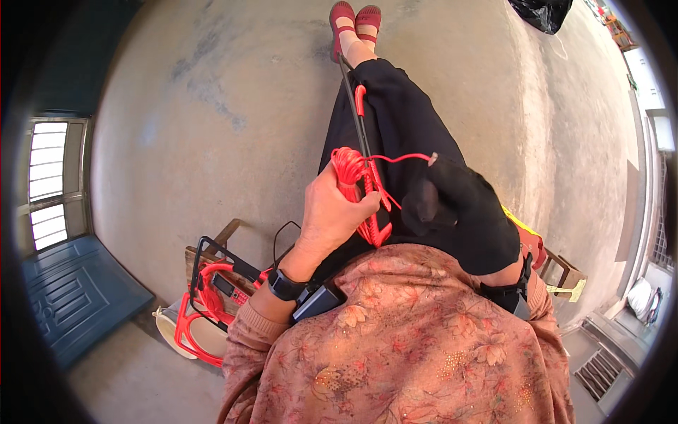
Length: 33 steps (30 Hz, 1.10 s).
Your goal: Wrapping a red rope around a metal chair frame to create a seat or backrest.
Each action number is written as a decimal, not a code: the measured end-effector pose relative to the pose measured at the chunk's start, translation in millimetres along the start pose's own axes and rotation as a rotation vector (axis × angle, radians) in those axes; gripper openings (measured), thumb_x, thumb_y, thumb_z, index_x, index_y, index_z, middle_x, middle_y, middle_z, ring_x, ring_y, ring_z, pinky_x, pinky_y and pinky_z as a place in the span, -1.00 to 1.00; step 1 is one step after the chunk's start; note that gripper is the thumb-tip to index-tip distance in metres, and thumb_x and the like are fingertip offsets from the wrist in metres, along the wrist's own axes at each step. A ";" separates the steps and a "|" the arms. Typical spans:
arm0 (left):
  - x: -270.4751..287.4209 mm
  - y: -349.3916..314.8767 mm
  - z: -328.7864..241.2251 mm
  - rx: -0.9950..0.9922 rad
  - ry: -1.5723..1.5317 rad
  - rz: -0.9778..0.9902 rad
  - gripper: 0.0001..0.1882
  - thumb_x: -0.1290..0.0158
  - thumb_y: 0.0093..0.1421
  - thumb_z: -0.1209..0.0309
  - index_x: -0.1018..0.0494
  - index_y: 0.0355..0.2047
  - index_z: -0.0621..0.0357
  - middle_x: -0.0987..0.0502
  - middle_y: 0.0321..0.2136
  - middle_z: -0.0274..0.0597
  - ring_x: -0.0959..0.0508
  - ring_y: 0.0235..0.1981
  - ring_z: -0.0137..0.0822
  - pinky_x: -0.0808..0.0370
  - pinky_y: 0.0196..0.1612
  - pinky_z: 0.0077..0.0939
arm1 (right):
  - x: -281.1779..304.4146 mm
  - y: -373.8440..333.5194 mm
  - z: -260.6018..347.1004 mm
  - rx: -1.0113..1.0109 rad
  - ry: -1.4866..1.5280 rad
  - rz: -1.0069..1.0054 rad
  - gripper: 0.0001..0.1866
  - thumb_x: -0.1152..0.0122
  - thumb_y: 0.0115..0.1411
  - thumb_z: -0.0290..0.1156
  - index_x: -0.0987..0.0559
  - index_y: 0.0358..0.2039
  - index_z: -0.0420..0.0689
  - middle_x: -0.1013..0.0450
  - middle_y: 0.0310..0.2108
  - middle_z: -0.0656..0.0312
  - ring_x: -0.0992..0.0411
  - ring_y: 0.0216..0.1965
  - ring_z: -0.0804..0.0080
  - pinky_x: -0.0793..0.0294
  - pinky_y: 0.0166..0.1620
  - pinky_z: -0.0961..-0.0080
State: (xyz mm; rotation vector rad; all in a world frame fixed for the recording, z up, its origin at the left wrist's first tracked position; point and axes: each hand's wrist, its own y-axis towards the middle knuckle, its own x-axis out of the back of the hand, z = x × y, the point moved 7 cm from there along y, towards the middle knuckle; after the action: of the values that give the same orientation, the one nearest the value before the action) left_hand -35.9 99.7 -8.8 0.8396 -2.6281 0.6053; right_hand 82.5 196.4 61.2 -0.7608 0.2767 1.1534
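Observation:
My bare left hand (333, 208) is closed round a looped bundle of thin red cord (347, 164). Beneath it, a slim black rod frame (359, 116) partly wrapped in red lies along my thighs; I cannot tell whether the fingers grip it too. My right hand (452, 201) wears a black glove and is bent inward. A strand of the cord runs from the bundle to a small pale tip at the glove's fingers, which pinch it. The dark glove hides the exact grip.
Left of me, a wooden stool (229, 233) carries black and red frames (185, 325) and a phone (229, 288). A pale container (169, 331) is beside it. A blue door (78, 290) is farther left. Ahead, a black plastic bag (542, 13) lies on the concrete floor.

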 end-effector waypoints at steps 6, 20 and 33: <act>34.1 -13.7 15.3 -0.008 -0.604 -0.079 -0.53 -0.16 0.11 0.46 -0.28 0.01 0.22 -0.51 -0.32 -0.27 -0.50 -0.35 -0.55 -0.47 -0.36 -0.58 | 68.3 28.3 37.8 0.357 -0.945 -0.387 -0.75 -0.15 0.16 -0.39 -0.51 -0.16 -0.22 -0.51 -0.34 0.14 -0.46 -0.38 0.48 -0.44 -0.20 0.52; 2.2 -8.0 -15.0 -0.247 0.253 0.205 -0.55 -0.12 -0.07 0.56 -0.33 -0.11 0.22 -0.55 -0.32 0.02 -0.53 -0.45 -0.01 -0.47 -0.31 -0.27 | 30.9 39.9 -33.4 0.137 -1.548 0.049 -0.58 -0.21 0.03 -0.27 -0.46 -0.07 -0.10 -0.50 -0.48 0.05 -0.48 -0.40 0.02 -0.47 -0.32 0.24; -5.0 -28.5 -56.7 -0.008 -1.124 0.736 -0.16 -0.01 0.23 0.05 0.18 0.33 0.09 -0.42 -0.03 0.17 -0.51 -0.07 -0.13 -0.54 -0.22 -0.45 | 55.1 -7.9 49.6 0.510 0.545 0.038 -0.56 0.23 0.28 -0.15 -0.43 -0.12 -0.27 -0.42 -0.17 -0.09 -0.43 -0.05 0.09 -0.42 0.03 0.12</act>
State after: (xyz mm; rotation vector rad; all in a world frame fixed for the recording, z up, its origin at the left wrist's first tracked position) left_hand -5.3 108.3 46.3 0.1166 -4.0098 0.2802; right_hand 103.1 267.6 69.1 -0.5990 1.0041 0.8359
